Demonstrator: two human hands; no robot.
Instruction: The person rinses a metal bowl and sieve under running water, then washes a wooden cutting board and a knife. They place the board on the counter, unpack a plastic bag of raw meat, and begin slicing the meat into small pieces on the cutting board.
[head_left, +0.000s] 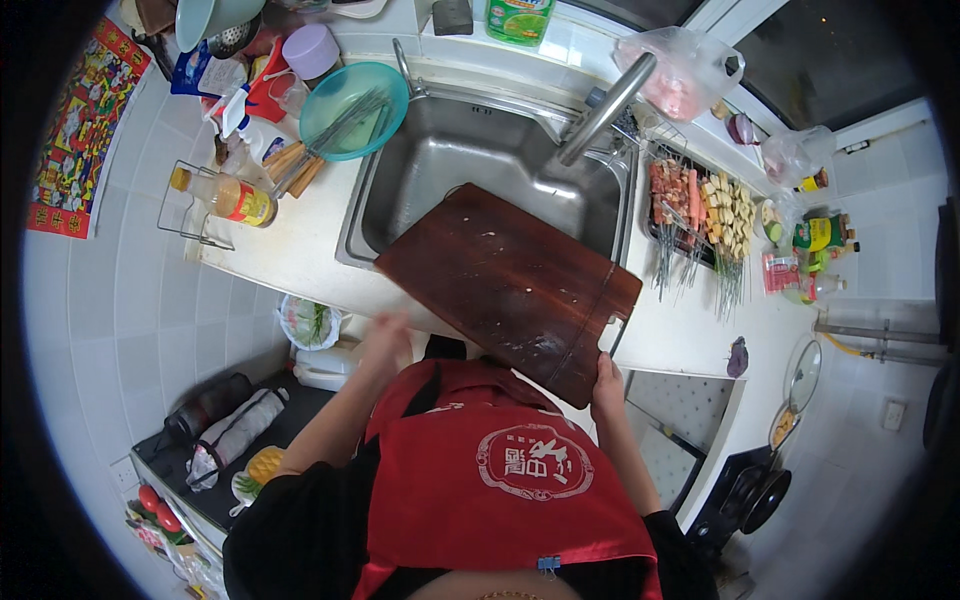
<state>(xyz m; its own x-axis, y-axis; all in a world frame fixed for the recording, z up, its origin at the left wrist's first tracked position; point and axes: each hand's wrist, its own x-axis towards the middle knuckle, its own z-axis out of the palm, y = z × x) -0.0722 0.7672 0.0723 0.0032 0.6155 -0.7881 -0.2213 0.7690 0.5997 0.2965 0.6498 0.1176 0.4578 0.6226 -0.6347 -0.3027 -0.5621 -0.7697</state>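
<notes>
A dark wooden cutting board (502, 277) with small pale bits on it lies slanted across the front of a stainless steel sink (480, 150). My right hand (609, 382) grips the board's near right edge beside its handle cutout, with the fingers mostly hidden beneath. My left hand (388, 337) is blurred, apart from the board, near the counter's front edge; its finger positions are unclear. A metal faucet (607, 109) reaches over the sink's right side. Left of the sink stands a teal plastic basin (375, 135) with metal skewers in it.
On the right counter (660, 337) sits a tray of skewered meat (675, 195) and other food, its skewer ends jutting forward. A sauce bottle (247, 201) lies left of the sink beside a wire rack (169, 217). A gas stove (712, 495) is at lower right.
</notes>
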